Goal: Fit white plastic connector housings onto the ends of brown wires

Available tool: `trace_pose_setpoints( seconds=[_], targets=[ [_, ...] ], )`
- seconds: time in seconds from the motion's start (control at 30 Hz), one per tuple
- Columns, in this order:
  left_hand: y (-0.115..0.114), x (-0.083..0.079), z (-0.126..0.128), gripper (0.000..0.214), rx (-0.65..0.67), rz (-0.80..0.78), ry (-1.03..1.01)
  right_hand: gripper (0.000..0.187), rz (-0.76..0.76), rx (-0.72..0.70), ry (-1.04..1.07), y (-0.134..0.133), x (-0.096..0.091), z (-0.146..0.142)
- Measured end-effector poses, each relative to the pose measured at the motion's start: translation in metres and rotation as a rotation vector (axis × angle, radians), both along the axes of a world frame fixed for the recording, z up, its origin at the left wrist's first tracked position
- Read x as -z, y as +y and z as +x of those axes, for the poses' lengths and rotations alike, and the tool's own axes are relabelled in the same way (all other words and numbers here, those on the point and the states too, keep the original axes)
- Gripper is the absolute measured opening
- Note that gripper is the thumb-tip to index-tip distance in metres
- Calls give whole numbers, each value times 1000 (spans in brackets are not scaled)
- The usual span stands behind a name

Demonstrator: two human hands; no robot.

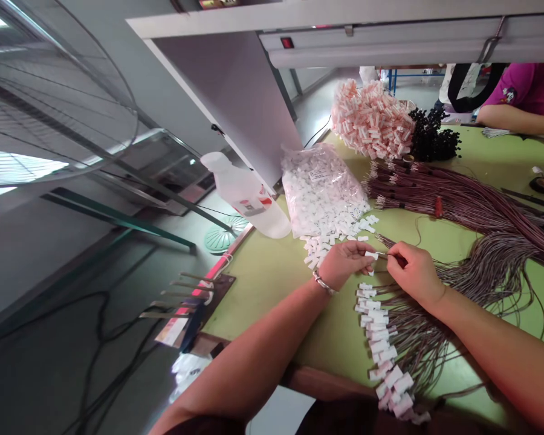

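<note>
My left hand [344,264] pinches a small white plastic connector [370,255] above the green table [272,272]. My right hand [412,272] is closed on the end of a thin brown wire [382,254], and the wire tip meets the connector. Below the hands lies a row of wires fitted with white connectors [381,344]. Loose white connectors [335,232] spill from a clear bag [320,187] just beyond my left hand. A bracelet sits on my left wrist.
Long bundles of brown wires [462,205] cross the table to the right. A heap of pink-white connectors [372,121] and a black bunch [433,136] lie at the back. A white bottle [247,193] lies on its side. Another person's arm [512,118] rests far right. A fan guard [49,103] stands left.
</note>
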State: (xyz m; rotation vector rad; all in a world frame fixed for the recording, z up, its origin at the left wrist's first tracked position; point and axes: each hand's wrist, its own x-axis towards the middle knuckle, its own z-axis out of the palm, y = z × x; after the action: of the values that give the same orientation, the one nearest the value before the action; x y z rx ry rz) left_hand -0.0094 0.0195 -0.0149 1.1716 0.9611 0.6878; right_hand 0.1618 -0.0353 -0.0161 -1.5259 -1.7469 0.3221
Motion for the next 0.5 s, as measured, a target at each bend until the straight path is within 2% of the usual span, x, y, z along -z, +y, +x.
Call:
trace_pose_setpoints(
  seconds=[0.13, 0.5],
  targets=[
    [1, 2, 0, 31, -30, -14, -10, 10, 3, -5, -47, -1, -2, 0],
    [4, 7, -2, 34, -7, -59, -48, 10, 2, -10, -82, 0, 1, 1]
  ],
)
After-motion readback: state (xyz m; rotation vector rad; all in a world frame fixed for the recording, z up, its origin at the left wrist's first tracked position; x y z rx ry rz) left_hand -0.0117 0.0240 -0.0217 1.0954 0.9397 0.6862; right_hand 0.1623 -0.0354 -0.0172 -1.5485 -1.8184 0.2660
